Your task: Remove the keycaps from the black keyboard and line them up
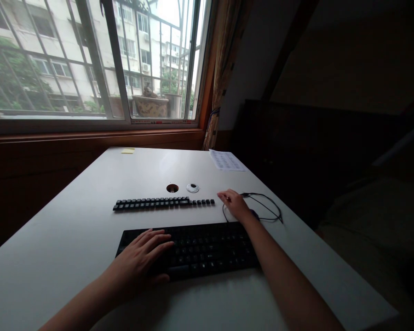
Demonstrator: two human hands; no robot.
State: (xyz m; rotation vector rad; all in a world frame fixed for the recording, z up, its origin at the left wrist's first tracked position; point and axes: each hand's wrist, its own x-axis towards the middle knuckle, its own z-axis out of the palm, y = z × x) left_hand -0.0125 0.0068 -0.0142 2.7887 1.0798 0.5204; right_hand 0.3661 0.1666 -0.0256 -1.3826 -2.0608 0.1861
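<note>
On the worktop (72, 230), just left of the right hand (235, 204), crosswise rows of keycaps (152, 205), roughly parallel to the keyboard (207, 250) under the unclenched left hand (143, 253). Cannot tell the right hand's grip.

Head-worn view, forward and down over desk (72, 230)

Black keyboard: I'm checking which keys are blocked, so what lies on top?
The left hand lies over the left part of the black keyboard; the right forearm blocks part of its right end. What they cover is hidden.
</note>
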